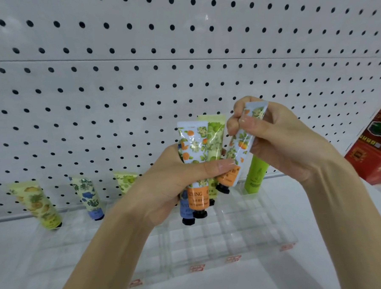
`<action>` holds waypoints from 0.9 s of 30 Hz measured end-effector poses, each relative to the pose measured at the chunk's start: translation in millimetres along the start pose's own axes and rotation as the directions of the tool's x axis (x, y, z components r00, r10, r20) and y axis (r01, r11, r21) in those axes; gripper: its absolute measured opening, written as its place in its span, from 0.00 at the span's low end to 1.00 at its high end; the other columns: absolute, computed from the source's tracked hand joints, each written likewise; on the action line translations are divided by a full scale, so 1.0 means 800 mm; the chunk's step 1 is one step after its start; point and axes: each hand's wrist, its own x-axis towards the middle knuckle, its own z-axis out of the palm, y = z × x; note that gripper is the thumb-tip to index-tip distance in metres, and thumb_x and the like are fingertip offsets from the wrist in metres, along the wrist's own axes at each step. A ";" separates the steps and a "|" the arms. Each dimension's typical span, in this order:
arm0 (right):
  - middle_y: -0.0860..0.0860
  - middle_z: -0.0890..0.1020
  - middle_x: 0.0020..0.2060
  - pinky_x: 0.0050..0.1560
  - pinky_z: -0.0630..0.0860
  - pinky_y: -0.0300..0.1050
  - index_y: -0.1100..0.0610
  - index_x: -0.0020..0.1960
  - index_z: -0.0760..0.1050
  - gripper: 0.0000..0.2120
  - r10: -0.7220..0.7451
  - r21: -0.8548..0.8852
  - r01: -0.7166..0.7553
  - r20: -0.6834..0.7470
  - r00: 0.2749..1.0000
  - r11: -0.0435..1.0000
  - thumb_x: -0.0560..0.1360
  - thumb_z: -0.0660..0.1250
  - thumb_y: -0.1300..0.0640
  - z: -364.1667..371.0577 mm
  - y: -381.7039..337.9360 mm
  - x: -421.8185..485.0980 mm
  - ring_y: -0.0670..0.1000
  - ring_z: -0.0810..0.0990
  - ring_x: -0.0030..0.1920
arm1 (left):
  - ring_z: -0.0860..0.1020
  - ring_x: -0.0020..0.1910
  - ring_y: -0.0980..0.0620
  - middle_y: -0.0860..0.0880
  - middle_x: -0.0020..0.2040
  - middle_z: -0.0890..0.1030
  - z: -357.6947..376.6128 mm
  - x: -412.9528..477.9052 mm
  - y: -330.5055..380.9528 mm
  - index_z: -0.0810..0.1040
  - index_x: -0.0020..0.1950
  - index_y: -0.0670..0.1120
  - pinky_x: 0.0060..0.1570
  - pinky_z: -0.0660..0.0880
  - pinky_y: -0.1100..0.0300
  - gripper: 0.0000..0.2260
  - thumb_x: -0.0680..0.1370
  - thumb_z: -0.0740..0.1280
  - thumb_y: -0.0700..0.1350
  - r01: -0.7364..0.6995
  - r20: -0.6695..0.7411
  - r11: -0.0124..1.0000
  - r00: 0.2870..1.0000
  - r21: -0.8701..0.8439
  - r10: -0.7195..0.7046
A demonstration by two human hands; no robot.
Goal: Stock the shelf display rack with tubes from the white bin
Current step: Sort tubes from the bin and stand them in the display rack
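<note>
— What is the left hand [165, 185] doing?
— Its fingers and thumb are curled tight round a bundle of tubes. An orange-print tube [193, 157] is in front, with a pale green tube [215, 138] behind it. A blue tube [185, 208] pokes out at six o'clock. All the caps point down.

— And the right hand [280, 144]?
— It is at three o'clock of the left. Thumb and fingertips pinch a second orange tube [240, 146] near its crimped top. That tube is tilted, with its black cap toward seven o'clock, right beside the left thumb.

— Where is the rack?
— The clear rack [233, 230] lies on the white shelf [5, 253], at six o'clock of the hands. A yellow tube [39, 205] stands along its back edge at far nine o'clock. Next to it comes a blue-flowered tube [89, 198], then a green-leaf tube [125, 181] partly hidden by the left wrist. A plain green tube [256, 174] stands under the right hand.

— And behind?
— A white pegboard [137, 80]. A red box [375, 148] sits at the three o'clock edge.
</note>
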 end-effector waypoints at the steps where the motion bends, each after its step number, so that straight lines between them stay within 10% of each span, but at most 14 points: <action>1: 0.50 0.81 0.33 0.38 0.76 0.38 0.55 0.40 0.74 0.10 -0.003 -0.021 0.003 -0.027 1.000 1.000 0.65 0.76 0.61 0.000 0.000 0.001 0.46 0.79 0.35 | 0.84 0.43 0.50 0.48 0.46 0.86 0.001 0.000 0.001 0.83 0.47 0.47 0.46 0.81 0.53 0.18 0.58 0.77 0.44 0.000 -0.008 1.000 1.000 0.000 0.000; 6: 0.53 0.82 0.40 0.51 0.74 0.49 0.56 0.49 0.79 0.12 0.000 -0.142 -0.021 -0.150 0.989 0.990 0.65 0.72 0.56 0.000 0.002 0.004 0.48 0.80 0.43 | 0.84 0.41 0.48 0.47 0.45 0.86 -0.001 0.001 0.001 0.82 0.49 0.46 0.45 0.81 0.50 0.21 0.57 0.79 0.43 -0.004 -0.104 1.000 0.995 0.029 0.007; 14: 0.50 0.82 0.32 0.32 0.73 0.35 0.60 0.45 0.80 0.06 0.043 -0.211 -0.089 -0.212 0.976 0.973 0.74 0.68 0.57 0.017 0.023 0.015 0.45 0.74 0.29 | 0.84 0.42 0.49 0.47 0.44 0.86 -0.030 -0.002 0.007 0.83 0.48 0.45 0.44 0.81 0.56 0.18 0.59 0.75 0.47 -0.013 -0.203 0.986 0.978 0.165 0.047; 27: 0.55 0.84 0.36 0.36 0.78 0.36 0.59 0.46 0.79 0.03 -0.033 -0.375 -0.004 -0.092 0.995 0.927 0.73 0.69 0.60 0.045 0.031 0.015 0.48 0.81 0.32 | 0.84 0.38 0.54 0.49 0.41 0.86 -0.110 -0.086 0.023 0.80 0.48 0.44 0.34 0.80 0.61 0.10 0.68 0.68 0.44 -0.105 -0.510 0.978 0.860 -0.180 -0.001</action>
